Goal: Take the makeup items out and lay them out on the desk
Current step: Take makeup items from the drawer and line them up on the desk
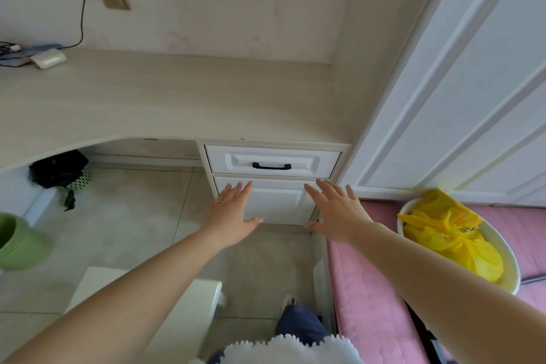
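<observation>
A pale wooden desk [165, 97] runs along the wall with a bare top. Under its right end sits a white drawer [271, 161] with a black handle [271, 166], closed, above a white cabinet panel [274, 201]. My left hand [232, 216] and my right hand [336, 210] are both stretched forward with straight, spread fingers in front of that lower panel, just below the drawer. Neither hand holds anything. No makeup items are in view.
A white device [48, 58] with a black cable [81, 23] lies at the desk's far left. A dark bag [57, 168] sits under the desk, a green bin [17, 242] at left, a white stool [141, 304] below. A white bowl [506, 254] with yellow plastic rests on a pink bed [372, 289].
</observation>
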Available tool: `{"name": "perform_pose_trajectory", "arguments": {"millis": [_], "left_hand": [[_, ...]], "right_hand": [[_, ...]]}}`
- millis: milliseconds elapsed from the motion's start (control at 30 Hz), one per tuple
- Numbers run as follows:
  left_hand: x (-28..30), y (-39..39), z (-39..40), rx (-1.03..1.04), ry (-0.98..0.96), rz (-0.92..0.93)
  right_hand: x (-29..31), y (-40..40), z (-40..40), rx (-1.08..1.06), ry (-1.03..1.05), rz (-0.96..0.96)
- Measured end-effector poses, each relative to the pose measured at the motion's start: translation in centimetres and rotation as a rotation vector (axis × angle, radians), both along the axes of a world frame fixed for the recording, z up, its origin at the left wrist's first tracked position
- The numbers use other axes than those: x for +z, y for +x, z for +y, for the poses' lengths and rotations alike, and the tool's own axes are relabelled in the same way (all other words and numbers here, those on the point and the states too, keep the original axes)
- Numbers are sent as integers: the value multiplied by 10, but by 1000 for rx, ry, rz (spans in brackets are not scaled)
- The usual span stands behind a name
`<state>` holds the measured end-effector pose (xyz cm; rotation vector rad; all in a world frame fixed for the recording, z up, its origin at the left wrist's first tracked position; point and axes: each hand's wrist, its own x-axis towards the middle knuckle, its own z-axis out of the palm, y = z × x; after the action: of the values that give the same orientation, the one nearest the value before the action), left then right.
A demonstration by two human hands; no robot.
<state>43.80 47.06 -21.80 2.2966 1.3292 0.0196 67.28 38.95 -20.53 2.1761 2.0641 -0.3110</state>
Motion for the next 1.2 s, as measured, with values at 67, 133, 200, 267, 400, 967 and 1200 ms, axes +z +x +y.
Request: {"name": "perform_pose_trajectory", "arguments": {"millis": [67,133,200,267,400,967,1200], "left_hand": [[-11,13,27,13,-38,15],[-21,27,52,7,-51,40],[-34,42,83,-8,-68,76],[-42,50,107,-32,-103,126],[-50,58,148,-62,-150,184],[-112,66,244,-597,-250,306],[-146,77,267,-740,-84,248]], "right_hand": [[-13,9,30,0,-41,15],[-29,16,60,23,-80,22],[-49,25,94,42,-110,47],[-63,29,121,67,-148,72],[-76,31,164,105,-230,134],[-148,9,225,-88,-315,177],[-171,-12,238,-271,-126,169]]}}
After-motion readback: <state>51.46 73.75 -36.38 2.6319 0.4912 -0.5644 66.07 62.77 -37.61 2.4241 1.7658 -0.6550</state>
